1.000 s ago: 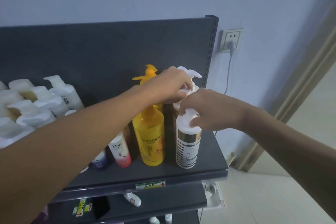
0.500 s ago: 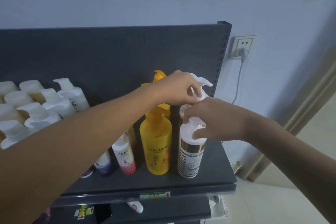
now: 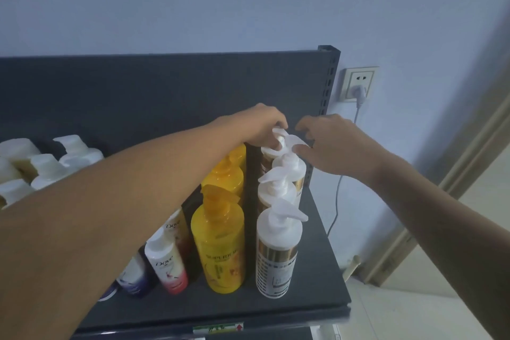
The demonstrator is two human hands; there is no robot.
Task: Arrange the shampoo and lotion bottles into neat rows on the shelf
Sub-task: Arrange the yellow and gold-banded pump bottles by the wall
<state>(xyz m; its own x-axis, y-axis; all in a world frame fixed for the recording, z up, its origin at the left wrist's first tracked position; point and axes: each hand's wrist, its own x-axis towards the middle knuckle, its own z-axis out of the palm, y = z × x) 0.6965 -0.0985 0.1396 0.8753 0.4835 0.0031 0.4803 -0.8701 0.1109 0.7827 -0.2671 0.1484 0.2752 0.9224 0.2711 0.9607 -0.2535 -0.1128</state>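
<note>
On the shelf (image 3: 325, 279), the front bottle (image 3: 277, 251) heads a white row beside the yellow bottles (image 3: 218, 240). At the far end, the left hand (image 3: 256, 127) curls its fingers over the back bottle (image 3: 281, 143) pump. The right hand (image 3: 331, 143) is loosely open, thumb at the spout. Best to turn the spout gently, steadying the pump so its neighbours stay put.
</note>
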